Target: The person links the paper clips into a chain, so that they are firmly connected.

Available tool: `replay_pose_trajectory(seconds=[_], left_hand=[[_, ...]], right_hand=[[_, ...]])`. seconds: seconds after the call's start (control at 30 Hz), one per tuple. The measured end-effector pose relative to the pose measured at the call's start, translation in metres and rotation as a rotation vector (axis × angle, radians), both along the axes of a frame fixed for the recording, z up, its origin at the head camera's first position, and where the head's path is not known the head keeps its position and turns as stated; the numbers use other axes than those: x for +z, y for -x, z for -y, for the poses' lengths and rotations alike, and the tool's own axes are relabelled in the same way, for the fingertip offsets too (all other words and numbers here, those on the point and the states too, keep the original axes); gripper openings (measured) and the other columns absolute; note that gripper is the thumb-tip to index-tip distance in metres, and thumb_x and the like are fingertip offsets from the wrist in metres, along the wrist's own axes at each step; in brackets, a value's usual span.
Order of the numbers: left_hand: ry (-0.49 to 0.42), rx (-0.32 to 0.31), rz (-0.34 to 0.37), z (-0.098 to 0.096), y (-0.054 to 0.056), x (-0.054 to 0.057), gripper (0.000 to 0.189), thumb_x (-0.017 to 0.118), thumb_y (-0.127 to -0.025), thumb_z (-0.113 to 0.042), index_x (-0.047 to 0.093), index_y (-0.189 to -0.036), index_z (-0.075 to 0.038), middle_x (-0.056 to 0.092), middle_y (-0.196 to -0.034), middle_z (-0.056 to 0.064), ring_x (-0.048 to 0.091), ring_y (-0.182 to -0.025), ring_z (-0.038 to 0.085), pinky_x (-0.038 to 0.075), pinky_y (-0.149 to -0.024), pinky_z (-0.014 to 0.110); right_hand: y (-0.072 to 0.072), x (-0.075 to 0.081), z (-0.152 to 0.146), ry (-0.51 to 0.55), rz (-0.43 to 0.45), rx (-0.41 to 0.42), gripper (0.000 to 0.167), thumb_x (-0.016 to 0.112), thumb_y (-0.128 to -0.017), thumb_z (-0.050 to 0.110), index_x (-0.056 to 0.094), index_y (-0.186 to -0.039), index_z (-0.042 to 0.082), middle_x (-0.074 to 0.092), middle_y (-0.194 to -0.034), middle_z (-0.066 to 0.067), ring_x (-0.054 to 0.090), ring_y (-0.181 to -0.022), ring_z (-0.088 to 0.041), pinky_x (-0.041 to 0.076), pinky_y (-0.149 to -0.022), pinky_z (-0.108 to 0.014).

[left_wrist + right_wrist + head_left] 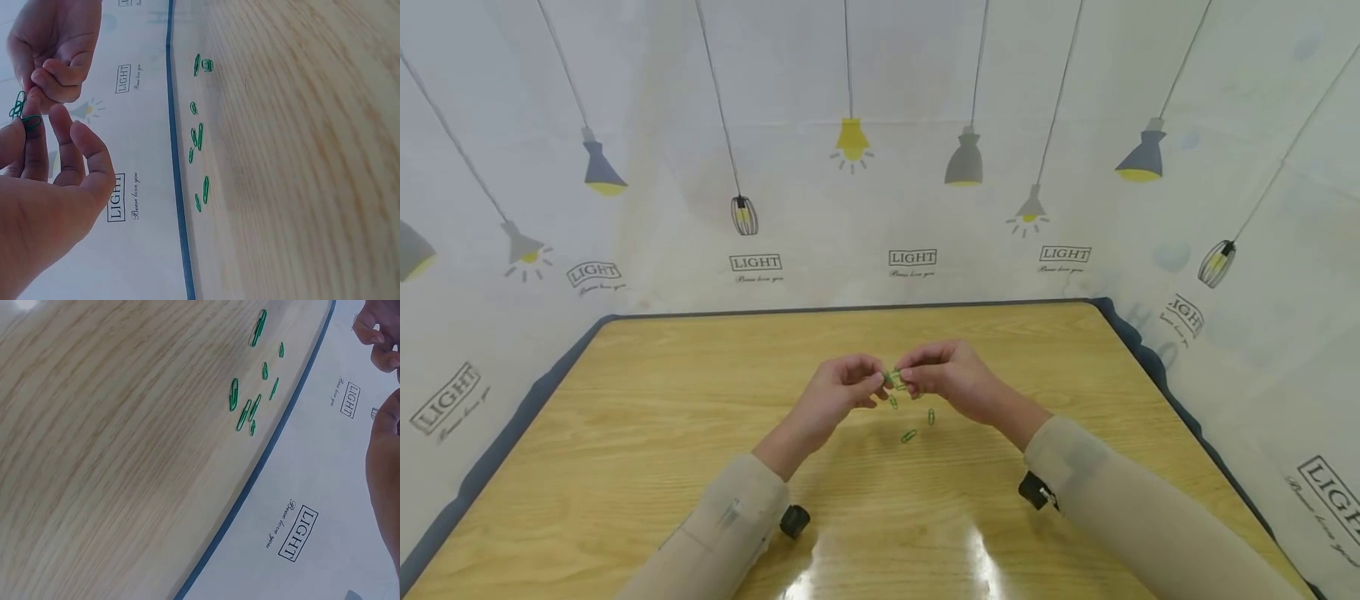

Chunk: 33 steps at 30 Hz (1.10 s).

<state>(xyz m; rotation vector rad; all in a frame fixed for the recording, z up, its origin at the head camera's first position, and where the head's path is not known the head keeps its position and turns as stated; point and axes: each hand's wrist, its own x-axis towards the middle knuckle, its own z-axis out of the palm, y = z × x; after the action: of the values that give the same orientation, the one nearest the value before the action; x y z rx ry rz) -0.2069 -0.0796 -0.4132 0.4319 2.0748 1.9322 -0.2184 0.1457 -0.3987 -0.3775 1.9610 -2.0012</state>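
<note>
The left hand and right hand pinch green paper clips between their fingers above the surface, apparently mid-joining, with 8 loose clips left lying below.

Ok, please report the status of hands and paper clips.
Left hand and right hand pinching green clips. Loose clips on table below. No obstruction seen.

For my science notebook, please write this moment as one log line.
left hand: pinches paper clips; right hand: pinches them too; table: loose clips
</note>
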Motion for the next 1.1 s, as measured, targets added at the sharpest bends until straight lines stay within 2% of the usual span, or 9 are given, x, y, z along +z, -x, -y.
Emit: replay_pose_trajectory(seconds=[0.17, 0.3, 0.47, 0.77, 0.93, 1.1], left_hand=[[0.001, 0.003, 0.012, -0.0015, 0.0016, -0.0007, 0.013, 0.059, -0.107, -0.006, 0.067, -0.116, 0.000, 0.074, -0.103, 0.000, 0.070, -0.095, 0.013, 0.061, -0.089, 0.036], [-0.004, 0.008, 0.020, -0.0012, 0.0029, -0.0021, 0.015, 0.060, -0.107, -0.008, 0.068, -0.117, 0.001, 0.074, -0.102, 0.000, 0.070, -0.096, 0.013, 0.061, -0.091, 0.040], [-0.006, 0.014, 0.022, -0.0013, 0.0044, -0.0042, 0.015, 0.061, -0.108, -0.009, 0.068, -0.117, 0.000, 0.074, -0.102, 0.000, 0.071, -0.096, 0.013, 0.061, -0.088, 0.035], [0.038, 0.032, 0.012, -0.0050, 0.0034, -0.0007, 0.011, 0.059, -0.109, -0.010, 0.066, -0.113, -0.002, 0.073, -0.102, 0.004, 0.070, -0.094, 0.013, 0.060, -0.088, 0.035], [0.039, 0.008, 0.013, -0.0055, 0.0018, 0.0018, 0.012, 0.057, -0.110, -0.010, 0.064, -0.114, -0.002, 0.072, -0.102, 0.004, 0.069, -0.094, 0.015, 0.060, -0.086, 0.035], [-0.006, -0.018, 0.034, -0.0034, 0.0034, -0.0008, 0.014, 0.055, -0.111, -0.012, 0.063, -0.116, -0.002, 0.070, -0.100, 0.001, 0.069, -0.095, 0.014, 0.060, -0.089, 0.037]], right_hand=[[0.0002, 0.0002, 0.0001, 0.003, -0.008, -0.003, 0.017, 0.066, -0.098, -0.002, 0.070, -0.111, -0.013, 0.072, -0.084, 0.000, 0.066, -0.076, -0.011, 0.060, -0.075, -0.026], [0.0011, -0.0024, -0.0001, -0.009, -0.027, -0.014, 0.016, 0.068, -0.099, -0.001, 0.071, -0.111, -0.011, 0.072, -0.082, 0.001, 0.066, -0.076, -0.011, 0.061, -0.075, -0.027], [0.0026, -0.0057, -0.0001, -0.030, -0.049, -0.026, 0.013, 0.070, -0.098, 0.001, 0.074, -0.109, -0.005, 0.072, -0.081, 0.002, 0.067, -0.076, -0.011, 0.061, -0.076, -0.029], [0.0034, -0.0057, 0.0016, -0.002, -0.014, -0.029, 0.010, 0.068, -0.098, -0.003, 0.076, -0.105, -0.002, 0.074, -0.082, 0.001, 0.067, -0.075, -0.011, 0.061, -0.075, -0.026], [0.0021, -0.0041, 0.0028, 0.001, 0.004, -0.017, 0.012, 0.067, -0.099, -0.004, 0.078, -0.102, 0.001, 0.075, -0.083, 0.002, 0.068, -0.075, -0.011, 0.061, -0.075, -0.026], [0.0036, -0.0036, 0.0028, -0.043, -0.024, -0.012, 0.012, 0.067, -0.100, -0.002, 0.074, -0.109, -0.006, 0.074, -0.084, 0.001, 0.067, -0.078, -0.011, 0.061, -0.078, -0.029]])
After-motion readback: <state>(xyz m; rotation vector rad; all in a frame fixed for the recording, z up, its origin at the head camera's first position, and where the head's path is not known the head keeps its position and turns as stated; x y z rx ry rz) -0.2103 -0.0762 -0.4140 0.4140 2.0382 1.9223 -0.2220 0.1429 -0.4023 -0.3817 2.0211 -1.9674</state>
